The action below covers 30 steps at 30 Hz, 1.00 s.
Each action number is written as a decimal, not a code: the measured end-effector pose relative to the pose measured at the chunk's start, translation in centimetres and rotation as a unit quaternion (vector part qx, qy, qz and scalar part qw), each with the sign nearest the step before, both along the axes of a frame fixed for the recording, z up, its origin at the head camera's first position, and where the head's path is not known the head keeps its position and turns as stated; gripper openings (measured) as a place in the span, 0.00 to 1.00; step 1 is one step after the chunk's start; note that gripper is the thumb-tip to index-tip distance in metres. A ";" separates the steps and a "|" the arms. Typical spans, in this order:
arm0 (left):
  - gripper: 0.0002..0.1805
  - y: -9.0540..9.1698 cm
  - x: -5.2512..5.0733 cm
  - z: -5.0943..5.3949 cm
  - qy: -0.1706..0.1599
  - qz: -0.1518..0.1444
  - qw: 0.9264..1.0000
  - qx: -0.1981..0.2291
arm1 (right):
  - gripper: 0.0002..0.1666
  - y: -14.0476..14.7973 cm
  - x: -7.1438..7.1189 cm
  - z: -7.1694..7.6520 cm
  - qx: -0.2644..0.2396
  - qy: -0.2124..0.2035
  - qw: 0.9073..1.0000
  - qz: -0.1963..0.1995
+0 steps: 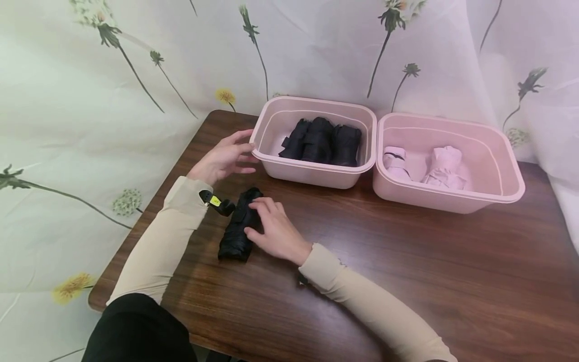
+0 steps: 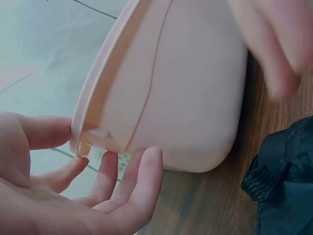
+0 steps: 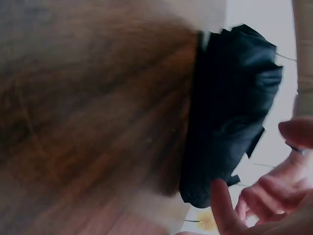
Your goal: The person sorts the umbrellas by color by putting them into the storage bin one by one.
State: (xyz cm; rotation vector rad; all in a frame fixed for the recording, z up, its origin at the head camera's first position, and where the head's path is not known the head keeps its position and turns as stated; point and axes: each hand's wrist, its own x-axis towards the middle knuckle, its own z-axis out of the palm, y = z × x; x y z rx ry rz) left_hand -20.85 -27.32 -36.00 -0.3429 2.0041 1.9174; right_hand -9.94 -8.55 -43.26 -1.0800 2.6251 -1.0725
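Note:
A black folded umbrella lies aslant on the table, its fabric wrinkled. My right hand is over its right side, fingers spread and slightly bent; in the right wrist view a gap shows between most fingers and the umbrella. With loosely spread fingers, my left hand touches the left corner of a pink bin. The left wrist view shows those fingertips at the bin's rim and wall. Several black folded umbrellas lie side by side inside that bin.
Right beside it stands a second pink bin, holding two light pink folded bundles. A flower-printed cloth hangs behind the brown wooden table. The table's left edge runs under my left forearm.

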 end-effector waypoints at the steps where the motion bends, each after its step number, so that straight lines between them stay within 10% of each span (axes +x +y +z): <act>1: 0.31 0.0 0.0 0.0 0.001 0.000 1.000 -0.001 | 0.31 -0.2 0.1 -0.1 0.009 0.012 1.000 0.013; 12: 0.30 -0.1 -0.1 -0.1 0.000 -0.004 1.000 -0.004 | 0.29 -1.4 0.6 -0.5 0.100 0.078 0.988 0.092; 30: 0.31 -0.3 0.0 -0.1 -0.001 -0.007 1.000 0.013 | 0.26 -1.4 1.7 0.2 0.070 -0.011 0.996 -0.062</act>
